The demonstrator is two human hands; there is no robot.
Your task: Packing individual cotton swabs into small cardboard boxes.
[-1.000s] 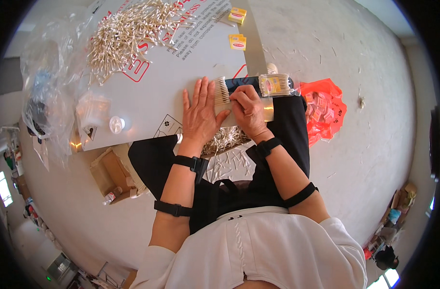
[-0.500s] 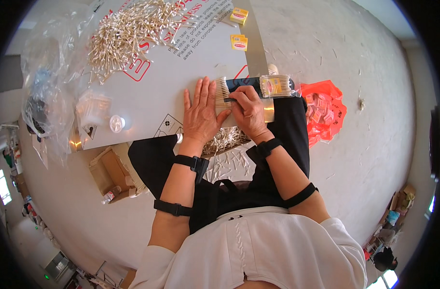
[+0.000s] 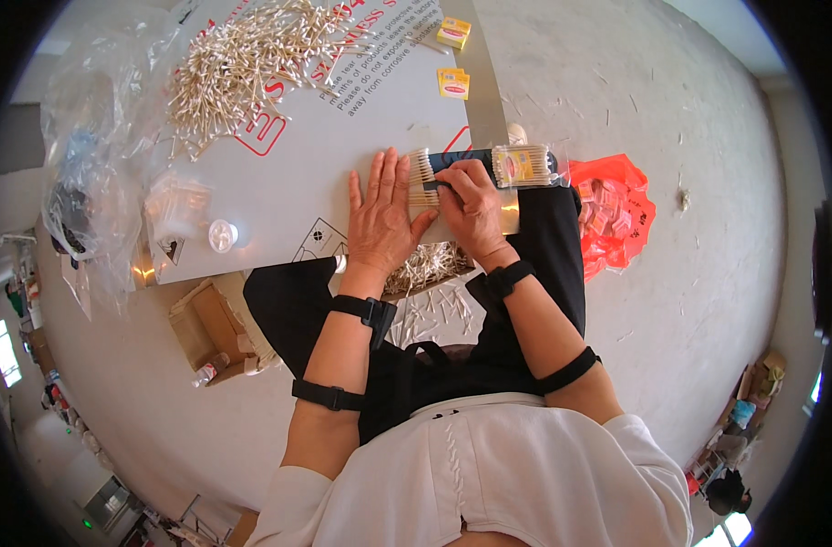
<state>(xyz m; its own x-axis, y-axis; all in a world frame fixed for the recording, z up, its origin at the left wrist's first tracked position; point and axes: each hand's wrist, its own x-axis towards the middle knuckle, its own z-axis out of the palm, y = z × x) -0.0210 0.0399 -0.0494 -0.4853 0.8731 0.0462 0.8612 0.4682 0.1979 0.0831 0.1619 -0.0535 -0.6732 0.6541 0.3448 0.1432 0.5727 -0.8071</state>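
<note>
Swabs (image 3: 420, 167) lie in a row between the flat, open left hand (image 3: 380, 219) and the right hand (image 3: 472, 210), whose fingers look pinched on a small dark strip (image 3: 433, 186) across them; an uneven push from that pinch, or a nudge from the left fingers, could skew the row. Just right of the pinch, a clear packet (image 3: 542, 164) holds lined-up swabs and a yellow card (image 3: 515, 167); farther right, a red bag (image 3: 639, 178) holds pinkish packs (image 3: 603, 208), while below both hands an open box (image 3: 434, 283) holds loose swabs (image 3: 430, 266).
</note>
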